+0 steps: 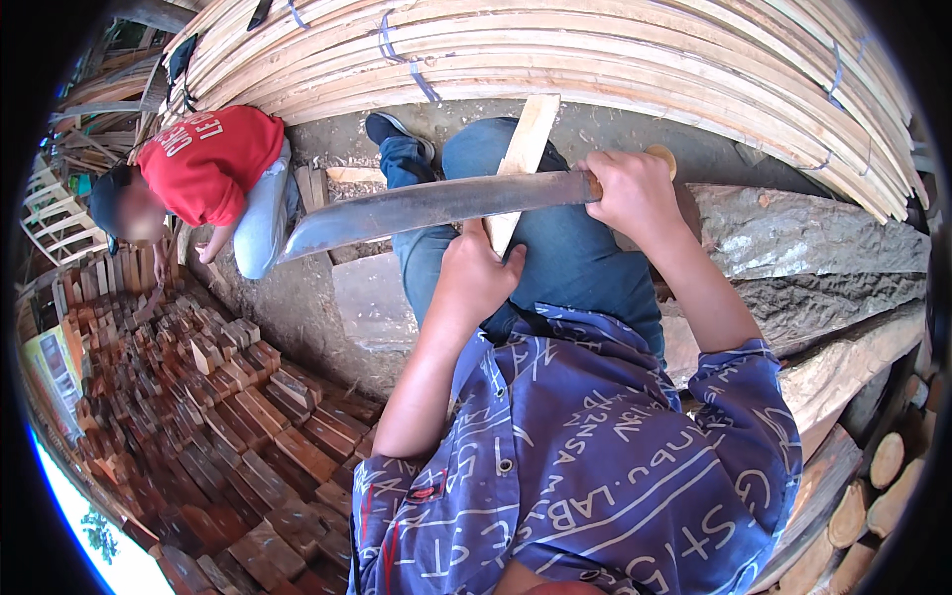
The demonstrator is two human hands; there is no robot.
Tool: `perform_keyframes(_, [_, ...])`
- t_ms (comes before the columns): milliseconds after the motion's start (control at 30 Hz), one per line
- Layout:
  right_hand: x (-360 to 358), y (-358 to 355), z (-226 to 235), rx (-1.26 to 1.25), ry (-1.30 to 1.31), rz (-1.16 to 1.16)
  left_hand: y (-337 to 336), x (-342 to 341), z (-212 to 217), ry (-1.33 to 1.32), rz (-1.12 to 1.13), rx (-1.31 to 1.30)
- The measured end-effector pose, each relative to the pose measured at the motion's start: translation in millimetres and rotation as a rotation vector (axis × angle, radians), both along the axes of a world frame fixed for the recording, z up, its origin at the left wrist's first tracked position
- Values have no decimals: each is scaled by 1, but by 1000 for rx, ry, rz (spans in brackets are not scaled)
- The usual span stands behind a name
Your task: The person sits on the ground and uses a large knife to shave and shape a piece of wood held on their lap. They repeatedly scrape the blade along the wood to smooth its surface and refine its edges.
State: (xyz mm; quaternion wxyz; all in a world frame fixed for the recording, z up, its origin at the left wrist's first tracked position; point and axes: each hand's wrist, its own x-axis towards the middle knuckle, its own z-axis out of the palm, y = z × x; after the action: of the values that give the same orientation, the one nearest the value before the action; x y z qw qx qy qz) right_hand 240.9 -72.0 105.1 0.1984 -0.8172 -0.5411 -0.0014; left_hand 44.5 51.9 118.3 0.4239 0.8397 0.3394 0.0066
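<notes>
My right hand (632,193) is closed round the handle of a machete (446,203), whose long, broad blade points to the left. The rounded, pale butt of the handle shows past my fingers. Below the blade, my left hand (480,275) grips the near end of a flat, light wooden strip (531,134). The strip slants up and away over my jeans, and the blade crosses it just above my left hand. Whether the edge bites into the wood, I cannot tell.
Bundled long wooden slats (555,59) lie across the far side. On the left a co-worker in a red shirt (223,159) crouches beside stacked reddish-brown wood blocks (268,416). Rough slabs (813,238) lie to my right, with cut logs (886,459) at the lower right.
</notes>
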Motion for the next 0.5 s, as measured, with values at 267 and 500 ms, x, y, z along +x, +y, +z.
perform_keyframes(267, [54,-26,-1,-196,-59,-404,-4,-5,-1,62,54,16])
perform_keyframes(500, [56,-59,-14,-107,375,-542,-4,8,-1,116,-7,133])
